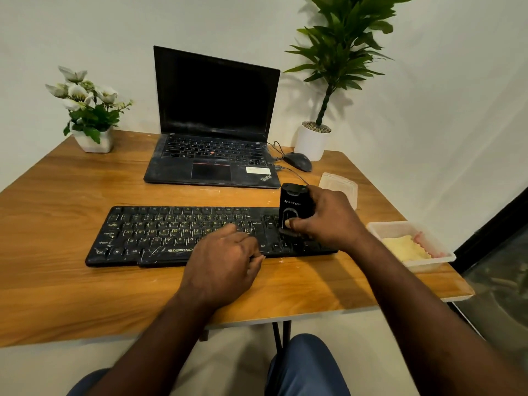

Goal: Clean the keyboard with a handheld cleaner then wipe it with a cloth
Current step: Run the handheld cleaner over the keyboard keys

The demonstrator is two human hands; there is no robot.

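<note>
Two hands at keyboard: right hand is gripping handheld cleaner over its right end, nozzle part-hidden; left hand is resting on front edge, fingertips hidden, grip unclear.

We held the handheld cleaner upright on the right end of the keyboard.
Our right grip wrapped the black cleaner, its nozzle down on the keys, while our left grip rested on the keyboard's near edge, fingers bent. Behind, the wooden tabletop carried an open laptop and a mouse. At right, a clear tub held a yellow cloth.
</note>
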